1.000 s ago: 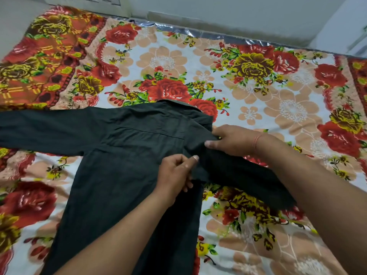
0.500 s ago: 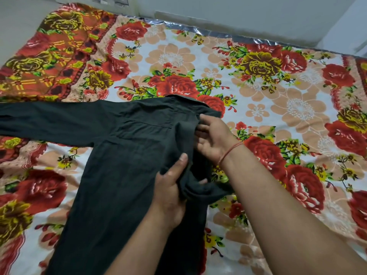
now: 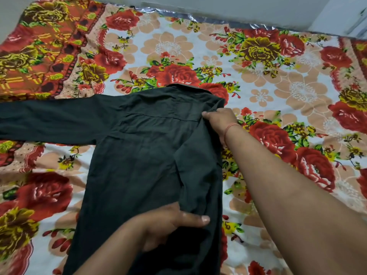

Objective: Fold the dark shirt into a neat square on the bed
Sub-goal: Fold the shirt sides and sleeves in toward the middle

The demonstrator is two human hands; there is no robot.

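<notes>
The dark shirt [image 3: 139, 165] is thin woven cloth, light and limp, so I expect it to slump and crease wherever it is not held. It has no stiffness to hold a line alone, apart from the collar [image 3: 188, 89] and the seams. I judge the best places to take hold are the shoulder seam beside the collar and the folded side edge below it. Two such grips keep that edge taut and straight. The cloth should grip the floral bedsheet [image 3: 168, 46] well enough not to slide.

The shirt lies flat, back upward, on the bed [image 3: 288, 92], collar at the far end and hem running out of view toward me. It is near-black with a greenish cast, and a yoke seam runs just below the collar. One sleeve [image 3: 49, 120] stretches straight out to the left of the collar. The other sleeve [image 3: 198, 175] is turned in below the collar's right end.

My right hand [image 3: 218, 120] sits on the shoulder just right of the collar; I cannot tell whether it pinches or presses. My left hand [image 3: 168, 221], well below the collar, grips the turned-in sleeve, thumb on top.
</notes>
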